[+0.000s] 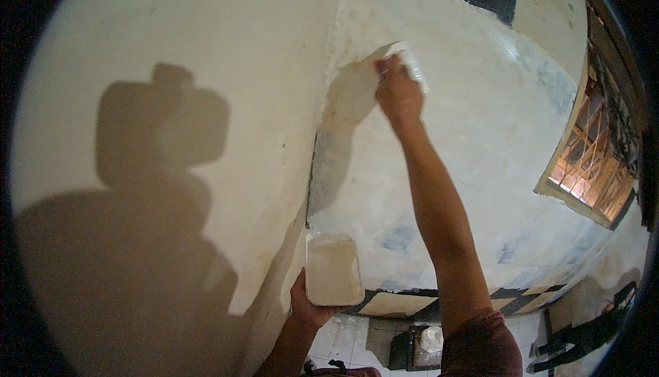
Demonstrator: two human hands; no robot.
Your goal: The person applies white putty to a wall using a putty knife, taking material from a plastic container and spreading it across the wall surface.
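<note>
My right hand (399, 96) is raised, its fingers closed round a white, wide-headed painting tool (413, 69) against the pale wall. Blur hides whether that tool is a brush or a roller; a reddish bit shows beside my fingers. Low and near the wall corner, my left hand (310, 306) grips a shallow rectangular tray (334, 271) from below and the left side. Cream-coloured material covers the tray's inside. Patchy white coating lies over the wall (439, 150), with bluish-grey spots showing through.
A plain cream wall (268, 68) meets the coated one at a corner and carries my shadow. At right is a window with a metal grille (590, 154). Below stand a dark box-like piece (405, 349) and a white bundle (431, 339). A dark long shape (583, 336) lies lower right.
</note>
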